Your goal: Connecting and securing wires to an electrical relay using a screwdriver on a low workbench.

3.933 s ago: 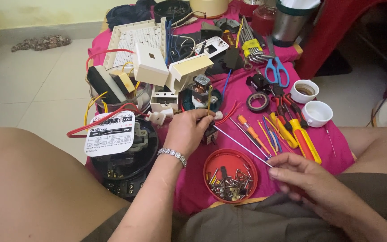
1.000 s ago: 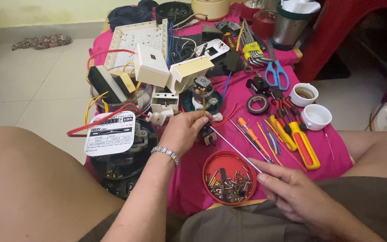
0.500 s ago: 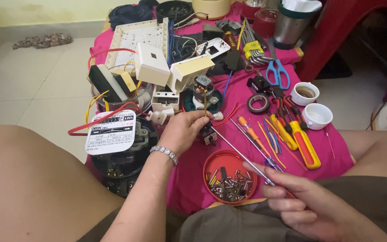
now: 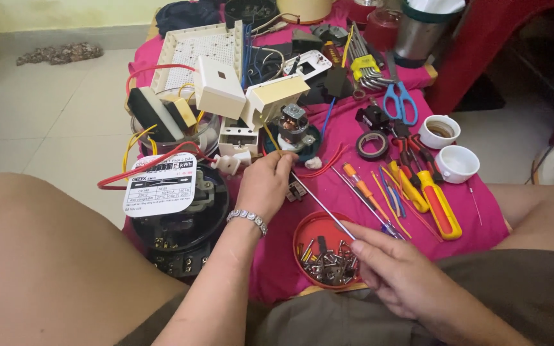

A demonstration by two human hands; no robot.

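Left hand (image 4: 265, 182) pinches the tip of a thin steel rod (image 4: 320, 205); right hand (image 4: 389, 266) grips its end: keep it aligned with the small motor (image 4: 293, 125).

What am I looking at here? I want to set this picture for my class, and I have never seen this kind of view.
A camera worn on a person's head looks down at their own two bare hands and knees. The left hand, with a bracelet on its wrist, rests by a small motor part. The right hand holds a long thin metal rod that reaches toward the left hand. On the pink cloth lie a red dish of screws, screwdrivers, yellow-handled pliers, blue scissors, a roll of black tape and a round black meter.
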